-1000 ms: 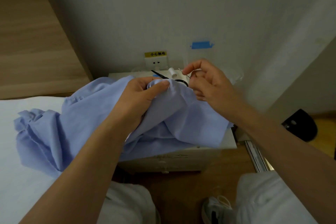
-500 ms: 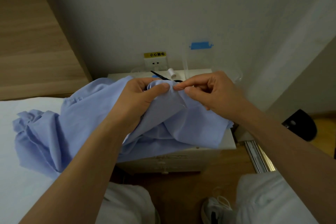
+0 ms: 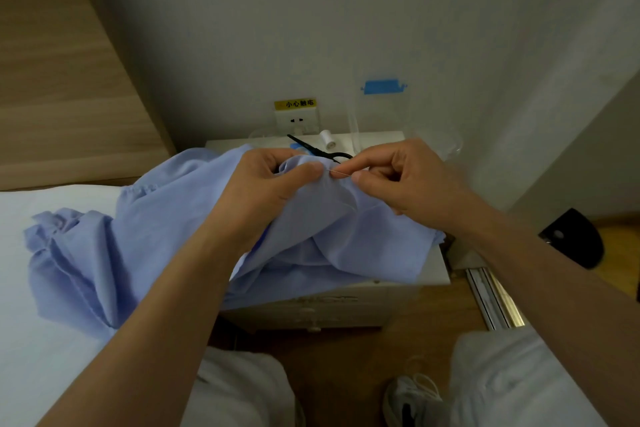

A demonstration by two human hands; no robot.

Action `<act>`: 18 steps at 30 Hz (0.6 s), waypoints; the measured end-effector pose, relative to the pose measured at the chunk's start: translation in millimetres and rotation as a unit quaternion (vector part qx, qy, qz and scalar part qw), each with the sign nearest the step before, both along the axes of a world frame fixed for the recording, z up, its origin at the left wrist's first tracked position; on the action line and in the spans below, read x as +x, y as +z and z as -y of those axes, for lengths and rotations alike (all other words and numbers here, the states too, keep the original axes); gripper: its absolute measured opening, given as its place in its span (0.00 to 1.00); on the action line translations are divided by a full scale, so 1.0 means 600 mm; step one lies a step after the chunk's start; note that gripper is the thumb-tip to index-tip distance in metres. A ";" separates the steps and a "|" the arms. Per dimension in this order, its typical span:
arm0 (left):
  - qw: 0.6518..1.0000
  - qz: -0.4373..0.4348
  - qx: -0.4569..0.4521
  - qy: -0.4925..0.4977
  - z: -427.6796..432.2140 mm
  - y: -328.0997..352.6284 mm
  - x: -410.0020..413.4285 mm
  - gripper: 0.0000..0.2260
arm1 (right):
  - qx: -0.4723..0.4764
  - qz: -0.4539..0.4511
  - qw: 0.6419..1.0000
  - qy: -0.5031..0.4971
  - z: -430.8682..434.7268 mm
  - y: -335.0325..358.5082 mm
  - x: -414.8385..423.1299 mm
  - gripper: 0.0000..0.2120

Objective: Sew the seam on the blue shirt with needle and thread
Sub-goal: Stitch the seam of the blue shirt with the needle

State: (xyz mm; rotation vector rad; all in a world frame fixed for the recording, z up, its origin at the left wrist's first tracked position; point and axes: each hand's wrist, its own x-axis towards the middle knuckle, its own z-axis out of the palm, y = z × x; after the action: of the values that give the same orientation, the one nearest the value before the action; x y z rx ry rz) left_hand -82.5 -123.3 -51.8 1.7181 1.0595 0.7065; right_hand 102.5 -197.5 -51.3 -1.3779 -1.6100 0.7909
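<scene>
The light blue shirt (image 3: 145,239) lies bunched across the bed and the small white cabinet. My left hand (image 3: 266,184) grips a raised fold of it between thumb and fingers. Just right of that fold, my right hand (image 3: 398,177) pinches the thin needle (image 3: 337,173) between thumb and forefinger. The needle lies nearly level, its tip at the cloth beside my left thumb. The thread is too fine to make out.
Black scissors (image 3: 311,148) and a white thread spool (image 3: 326,138) lie at the back of the white cabinet (image 3: 436,267), below a wall socket (image 3: 298,120). The white bed (image 3: 31,340) is on the left. My knees and a shoe are below.
My right hand came down from above the scissors to the fold, then drew a little to the right, baring the needle. My left hand kept its hold on the cloth.
</scene>
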 end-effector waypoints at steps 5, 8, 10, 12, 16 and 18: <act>0.999 -0.013 0.032 -0.011 0.009 0.005 0.003 0.07 | -0.063 0.011 0.998 0.008 -0.002 -0.001 0.003 0.17; 0.999 -0.021 0.044 -0.023 0.008 0.005 0.002 0.07 | -0.102 0.017 0.994 0.043 -0.003 -0.002 0.003 0.19; 0.998 -0.029 0.053 -0.029 0.005 0.003 0.001 0.07 | -0.120 0.012 0.991 0.058 -0.003 -0.002 0.003 0.14; 0.996 -0.042 0.066 -0.031 0.002 0.001 0.000 0.06 | -0.119 0.006 0.991 0.059 -0.003 -0.002 0.000 0.09; 0.994 -0.060 0.091 -0.030 0.001 0.001 0.001 0.07 | -0.096 0.016 0.994 0.045 -0.003 -0.002 -0.002 0.07; 0.993 -0.060 0.094 -0.023 0.001 0.001 0.002 0.06 | -0.092 0.019 0.995 0.044 -0.003 -0.003 -0.002 0.06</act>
State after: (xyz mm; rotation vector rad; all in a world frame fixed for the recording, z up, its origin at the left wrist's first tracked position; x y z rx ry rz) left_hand -81.5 -124.0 -51.4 1.9618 1.0590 0.7002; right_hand 101.4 -195.6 -53.2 -1.4644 -1.6702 0.9914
